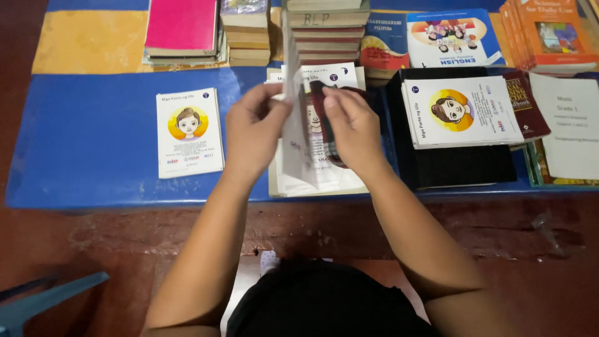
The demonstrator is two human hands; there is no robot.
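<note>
My left hand (pixel 254 130) pinches the edge of a thin white booklet page (pixel 293 125), held upright and seen nearly edge-on. My right hand (pixel 350 128) grips a dark maroon cloth or small case (pixel 324 100) over a stack of white booklets (pixel 324 178) lying on the blue table (pixel 81 143). Both hands are close together above that stack, at the table's front middle.
One white booklet with a cartoon face (pixel 189 132) lies to the left. A stack of the same booklets (pixel 462 111) rests on a black folder (pixel 455 165) at right. Piles of books (pixel 249 31) line the far edge, with a pink book (pixel 182 26) and orange books (pixel 549 31).
</note>
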